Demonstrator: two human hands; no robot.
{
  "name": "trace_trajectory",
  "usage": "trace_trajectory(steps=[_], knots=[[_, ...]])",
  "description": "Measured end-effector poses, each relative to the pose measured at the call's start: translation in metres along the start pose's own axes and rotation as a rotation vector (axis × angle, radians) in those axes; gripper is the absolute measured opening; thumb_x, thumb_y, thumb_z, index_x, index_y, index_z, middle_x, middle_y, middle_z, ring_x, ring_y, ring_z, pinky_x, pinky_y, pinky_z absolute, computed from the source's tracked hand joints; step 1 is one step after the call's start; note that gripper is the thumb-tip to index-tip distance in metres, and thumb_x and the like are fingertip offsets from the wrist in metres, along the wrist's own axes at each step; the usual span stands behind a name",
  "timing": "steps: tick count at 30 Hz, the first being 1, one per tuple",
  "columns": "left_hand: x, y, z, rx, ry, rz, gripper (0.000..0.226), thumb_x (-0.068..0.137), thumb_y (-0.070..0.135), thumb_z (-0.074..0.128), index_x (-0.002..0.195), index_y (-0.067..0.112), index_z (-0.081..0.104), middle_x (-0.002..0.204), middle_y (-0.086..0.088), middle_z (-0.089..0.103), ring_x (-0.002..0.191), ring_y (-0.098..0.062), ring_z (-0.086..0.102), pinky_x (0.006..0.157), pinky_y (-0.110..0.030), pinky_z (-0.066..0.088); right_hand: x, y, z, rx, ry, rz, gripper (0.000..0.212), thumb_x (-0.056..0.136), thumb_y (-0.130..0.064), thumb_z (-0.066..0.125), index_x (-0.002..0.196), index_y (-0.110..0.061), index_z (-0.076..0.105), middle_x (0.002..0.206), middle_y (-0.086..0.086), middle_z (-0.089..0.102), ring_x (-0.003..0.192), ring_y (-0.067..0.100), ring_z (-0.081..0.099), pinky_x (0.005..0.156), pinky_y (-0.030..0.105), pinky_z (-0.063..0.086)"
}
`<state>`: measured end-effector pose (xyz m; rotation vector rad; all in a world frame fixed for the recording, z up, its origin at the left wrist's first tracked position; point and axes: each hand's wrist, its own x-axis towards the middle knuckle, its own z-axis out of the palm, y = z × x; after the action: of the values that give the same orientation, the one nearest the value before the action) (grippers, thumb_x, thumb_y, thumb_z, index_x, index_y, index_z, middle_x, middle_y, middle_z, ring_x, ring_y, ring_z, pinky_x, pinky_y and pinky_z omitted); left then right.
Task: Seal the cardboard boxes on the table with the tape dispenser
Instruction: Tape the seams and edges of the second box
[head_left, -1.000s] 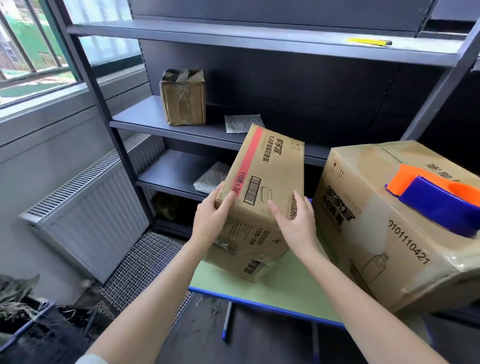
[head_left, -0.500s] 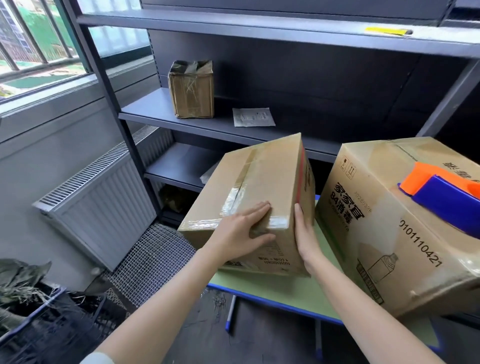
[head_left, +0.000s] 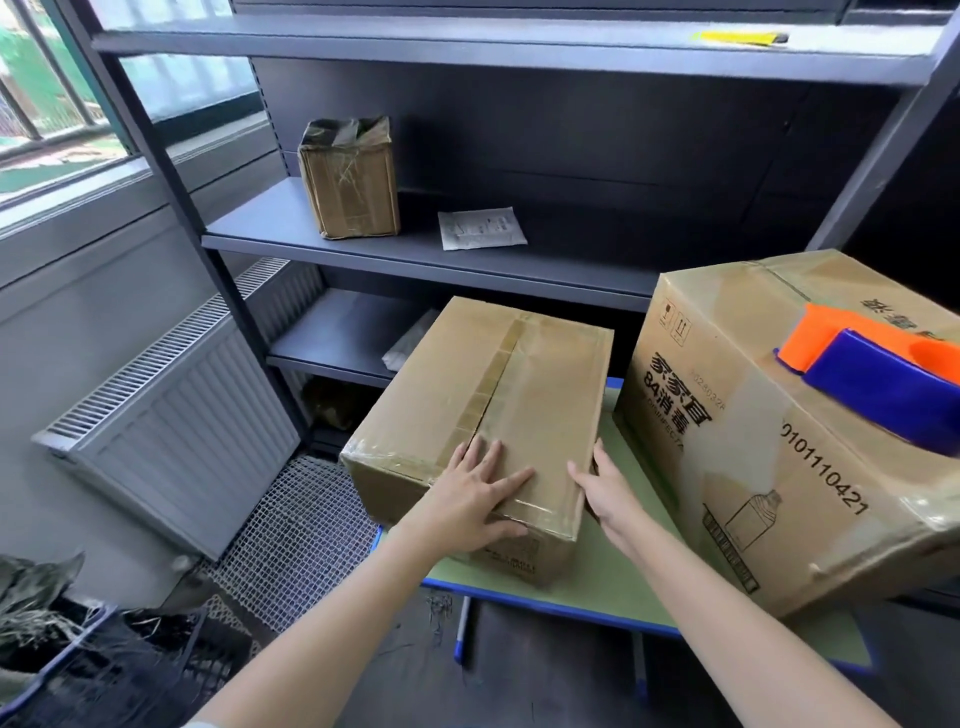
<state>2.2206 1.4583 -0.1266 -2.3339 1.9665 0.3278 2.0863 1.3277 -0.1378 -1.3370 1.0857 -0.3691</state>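
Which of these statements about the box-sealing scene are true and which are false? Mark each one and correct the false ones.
1. The tape dispenser lies on top of the large box. True.
2. The left hand rests flat on the small box. True.
3. The right hand holds the tape dispenser. False: it is at the small box's right side, and the dispenser lies untouched.
4. The small box stands on the shelf. False: it sits on the green table.
5. A yellow object lies on the top shelf. True.
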Motion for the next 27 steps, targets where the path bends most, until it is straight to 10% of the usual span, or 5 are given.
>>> trace_trajectory(steps=[18, 24, 27], knots=[[-0.006, -0.025, 0.0, 0.051, 0.125, -0.072, 0.072, 0.082, 0.074, 0.036, 0.146, 0.047, 0.014, 0.159, -0.005, 0.009, 0.146, -0.024, 0.007, 0.116, -0.032, 0.008, 0.017, -0.007, 0.032, -0.073, -0.032, -0.028, 0.06, 0.102, -0.018, 0.034, 0.15, -0.022, -0.002, 0.156, 0.001, 0.015, 0.141, 0.02, 0.024, 0.115, 0.035, 0.02], [-0.009, -0.024, -0.007, -0.053, 0.207, -0.086, 0.082, 0.081, 0.079, 0.017, 0.148, 0.033, 0.022, 0.158, -0.003, 0.007, 0.145, -0.02, 0.013, 0.116, -0.03, 0.014, 0.003, -0.007, 0.045, -0.653, 0.139, -0.315, 0.064, 0.101, -0.02, 0.033, 0.149, -0.016, -0.011, 0.158, -0.002, -0.008, 0.145, 0.014, 0.006, 0.111, 0.032, 0.026], [-0.011, -0.024, 0.0, -0.022, 0.229, -0.089, 0.082, 0.087, 0.073, 0.007, 0.135, 0.023, 0.052, 0.142, -0.012, 0.046, 0.128, -0.024, 0.048, 0.107, -0.032, 0.028, 0.0, 0.003, 0.05, -0.913, 0.118, -0.452, 0.057, 0.103, -0.025, 0.027, 0.149, -0.015, -0.004, 0.157, -0.003, -0.008, 0.144, 0.01, -0.006, 0.118, 0.027, 0.004]])
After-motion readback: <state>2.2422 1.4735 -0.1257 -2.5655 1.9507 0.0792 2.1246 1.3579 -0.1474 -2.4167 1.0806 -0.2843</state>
